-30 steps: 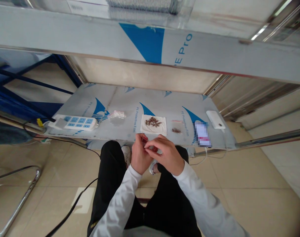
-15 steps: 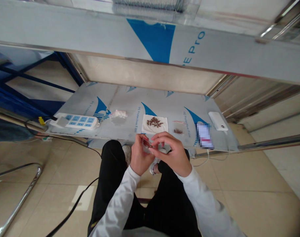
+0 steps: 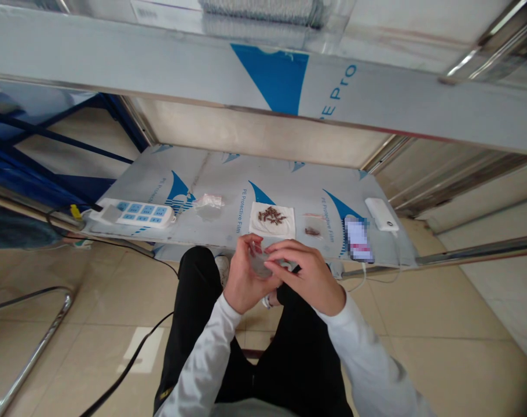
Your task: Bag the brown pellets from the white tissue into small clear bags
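Observation:
Over my lap, just off the shelf's front edge, my left hand (image 3: 241, 281) is closed around a small clear plastic bag (image 3: 259, 264). My right hand (image 3: 309, 275) meets it from the other side, thumb and fingers pinched together at the bag's edge. Whether a small piece sits between those right fingertips is hidden. Beyond the hands, a heap of small brown pieces like screws (image 3: 272, 215) lies on a white cloth or paper (image 3: 258, 225). To its right rests another clear bag (image 3: 313, 227) with dark brown pieces inside.
A crumpled clear bag (image 3: 209, 201) lies left of the heap, near a white power strip (image 3: 144, 214). On the right are a phone (image 3: 359, 238) with a cable and a white power bank (image 3: 381, 214). An upper shelf (image 3: 159, 63) spans above the lower shelf (image 3: 229, 174).
A small brown piece showed between my fingertips before and is out of sight now. My right hand has shifted slightly down and right, and more of the clear bag shows.

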A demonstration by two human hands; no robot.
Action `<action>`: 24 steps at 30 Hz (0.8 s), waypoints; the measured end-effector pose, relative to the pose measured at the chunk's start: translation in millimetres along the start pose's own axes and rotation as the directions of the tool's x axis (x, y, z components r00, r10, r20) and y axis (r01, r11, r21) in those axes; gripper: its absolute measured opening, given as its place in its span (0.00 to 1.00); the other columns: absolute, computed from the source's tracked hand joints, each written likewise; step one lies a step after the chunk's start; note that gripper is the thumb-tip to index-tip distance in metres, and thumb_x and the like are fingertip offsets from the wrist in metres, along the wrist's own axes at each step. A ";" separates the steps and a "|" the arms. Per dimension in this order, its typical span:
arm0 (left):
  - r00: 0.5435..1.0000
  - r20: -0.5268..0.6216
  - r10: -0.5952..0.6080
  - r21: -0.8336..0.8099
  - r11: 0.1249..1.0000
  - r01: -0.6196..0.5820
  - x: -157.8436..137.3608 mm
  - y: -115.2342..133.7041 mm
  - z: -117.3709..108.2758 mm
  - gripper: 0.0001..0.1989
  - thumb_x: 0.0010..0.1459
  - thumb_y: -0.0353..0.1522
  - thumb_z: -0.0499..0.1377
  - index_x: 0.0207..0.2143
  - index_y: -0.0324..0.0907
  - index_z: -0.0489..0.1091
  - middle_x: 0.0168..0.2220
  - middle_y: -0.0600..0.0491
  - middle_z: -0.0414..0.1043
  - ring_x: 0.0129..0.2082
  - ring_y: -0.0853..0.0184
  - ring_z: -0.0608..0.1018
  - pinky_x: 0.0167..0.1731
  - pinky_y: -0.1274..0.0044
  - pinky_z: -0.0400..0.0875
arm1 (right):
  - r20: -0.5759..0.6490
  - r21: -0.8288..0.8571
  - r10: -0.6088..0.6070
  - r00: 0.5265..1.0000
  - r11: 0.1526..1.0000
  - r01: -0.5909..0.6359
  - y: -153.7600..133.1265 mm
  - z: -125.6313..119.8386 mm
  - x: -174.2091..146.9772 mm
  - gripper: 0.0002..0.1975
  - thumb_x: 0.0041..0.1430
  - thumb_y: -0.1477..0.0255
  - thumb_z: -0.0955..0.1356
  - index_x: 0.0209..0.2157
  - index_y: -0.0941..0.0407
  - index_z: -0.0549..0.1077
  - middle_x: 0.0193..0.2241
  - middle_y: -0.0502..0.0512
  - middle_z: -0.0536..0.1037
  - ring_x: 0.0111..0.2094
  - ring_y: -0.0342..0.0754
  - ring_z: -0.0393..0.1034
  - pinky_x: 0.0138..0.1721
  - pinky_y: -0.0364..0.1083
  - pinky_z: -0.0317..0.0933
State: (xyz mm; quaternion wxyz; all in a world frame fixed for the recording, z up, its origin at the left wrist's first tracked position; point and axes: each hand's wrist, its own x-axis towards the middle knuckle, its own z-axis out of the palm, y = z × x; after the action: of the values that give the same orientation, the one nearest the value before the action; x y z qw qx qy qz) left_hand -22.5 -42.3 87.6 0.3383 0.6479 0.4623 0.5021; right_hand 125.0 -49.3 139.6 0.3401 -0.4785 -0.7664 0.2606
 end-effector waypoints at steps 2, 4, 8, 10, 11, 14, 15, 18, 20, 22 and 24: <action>0.997 0.073 -0.021 -0.124 0.992 0.030 -1.9 1.6 -6.7 0.28 0.44 0.32 0.65 0.48 0.41 0.58 0.37 0.52 0.66 0.35 0.68 0.72 0.37 0.76 0.68 | 0.018 0.045 0.052 0.999 0.998 -0.052 1.8 -4.4 0.4 0.04 0.59 0.74 0.67 0.34 0.54 0.76 0.35 0.51 0.79 0.38 0.45 0.74 0.42 0.44 0.67; 0.991 0.120 -0.067 -0.283 0.954 0.099 -3.8 0.6 -13.0 0.22 0.51 0.34 0.62 0.48 0.40 0.62 0.39 0.49 0.69 0.40 0.65 0.73 0.41 0.74 0.68 | 0.042 0.058 0.088 0.995 0.994 -0.090 2.4 -9.7 0.8 0.05 0.60 0.73 0.67 0.35 0.53 0.76 0.34 0.50 0.80 0.35 0.44 0.74 0.39 0.43 0.67; 0.974 0.028 -0.223 -0.390 0.895 0.216 -5.4 -6.3 -18.8 0.08 0.57 0.35 0.58 0.35 0.39 0.70 0.33 0.50 0.74 0.36 0.67 0.76 0.40 0.76 0.69 | 0.026 0.081 0.137 0.990 0.987 -0.139 2.0 -15.4 -1.2 0.04 0.59 0.71 0.67 0.35 0.52 0.75 0.34 0.49 0.80 0.34 0.44 0.74 0.35 0.41 0.66; 0.966 -0.033 -0.255 -0.380 0.898 0.224 -5.5 -7.7 -18.0 0.07 0.56 0.35 0.61 0.32 0.39 0.72 0.30 0.52 0.75 0.32 0.69 0.76 0.37 0.78 0.69 | -0.010 0.153 0.186 0.982 0.971 -0.183 3.0 -12.6 -3.6 0.06 0.58 0.70 0.68 0.38 0.52 0.74 0.34 0.50 0.80 0.35 0.45 0.75 0.37 0.42 0.67; 0.964 -0.053 -0.259 -0.384 0.897 0.219 -5.7 -7.1 -17.0 0.07 0.55 0.34 0.62 0.32 0.39 0.72 0.30 0.52 0.75 0.32 0.69 0.76 0.36 0.78 0.69 | -0.028 0.209 0.221 0.975 0.955 -0.210 4.0 -9.6 -5.0 0.09 0.57 0.69 0.69 0.41 0.52 0.72 0.34 0.51 0.80 0.37 0.46 0.75 0.38 0.42 0.67; 0.957 -0.116 -0.267 -0.404 0.892 0.200 -7.2 -2.4 -12.7 0.07 0.54 0.35 0.62 0.32 0.39 0.72 0.29 0.52 0.75 0.30 0.69 0.76 0.34 0.79 0.70 | -0.039 0.400 0.321 0.946 0.873 -0.280 9.2 4.1 -8.9 0.17 0.54 0.67 0.71 0.46 0.53 0.71 0.35 0.52 0.80 0.39 0.48 0.75 0.42 0.45 0.67; 0.954 -0.131 -0.268 -0.409 0.892 0.195 -7.8 -0.6 -11.4 0.07 0.54 0.34 0.62 0.31 0.39 0.72 0.28 0.52 0.75 0.30 0.70 0.76 0.34 0.79 0.70 | -0.037 0.456 0.349 0.936 0.839 -0.295 11.1 9.1 -10.0 0.16 0.53 0.66 0.72 0.44 0.54 0.72 0.35 0.53 0.80 0.39 0.48 0.75 0.42 0.45 0.67; 0.951 -0.129 -0.281 -0.423 0.883 0.203 -8.9 2.6 -10.0 0.07 0.55 0.35 0.61 0.30 0.39 0.71 0.27 0.53 0.75 0.29 0.70 0.76 0.34 0.80 0.70 | -0.055 0.556 0.403 0.913 0.772 -0.308 15.1 20.1 -13.0 0.09 0.54 0.65 0.71 0.33 0.56 0.76 0.33 0.53 0.80 0.36 0.47 0.75 0.39 0.45 0.67; 0.956 -0.078 -0.283 -0.442 0.869 0.221 -8.3 2.8 -11.6 0.08 0.55 0.35 0.61 0.31 0.39 0.71 0.28 0.52 0.75 0.29 0.70 0.76 0.34 0.79 0.71 | -0.081 0.560 0.410 0.908 0.772 -0.299 15.7 22.2 -14.6 0.08 0.54 0.65 0.71 0.31 0.56 0.76 0.31 0.53 0.80 0.34 0.47 0.74 0.38 0.44 0.67; 0.963 -0.003 -0.270 -0.445 0.862 0.241 -6.9 2.0 -14.3 0.08 0.54 0.35 0.62 0.32 0.38 0.72 0.30 0.51 0.76 0.31 0.69 0.77 0.35 0.79 0.71 | -0.092 0.530 0.401 0.911 0.794 -0.296 15.0 20.8 -15.8 0.08 0.54 0.66 0.71 0.31 0.56 0.77 0.31 0.53 0.80 0.34 0.47 0.74 0.38 0.44 0.66; 0.965 0.043 -0.259 -0.428 0.868 0.252 -5.7 0.8 -16.3 0.08 0.52 0.34 0.64 0.32 0.38 0.73 0.30 0.50 0.76 0.32 0.68 0.77 0.36 0.78 0.71 | -0.082 0.510 0.400 0.913 0.804 -0.307 14.1 18.7 -16.3 0.08 0.54 0.66 0.71 0.31 0.56 0.77 0.31 0.53 0.80 0.34 0.47 0.74 0.39 0.45 0.66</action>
State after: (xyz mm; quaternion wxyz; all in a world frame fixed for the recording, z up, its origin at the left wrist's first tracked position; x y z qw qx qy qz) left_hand -38.4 -48.3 90.8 0.5324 0.4865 0.4243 0.5476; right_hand 123.4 -59.8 113.1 0.4643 -0.5344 -0.5378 0.4579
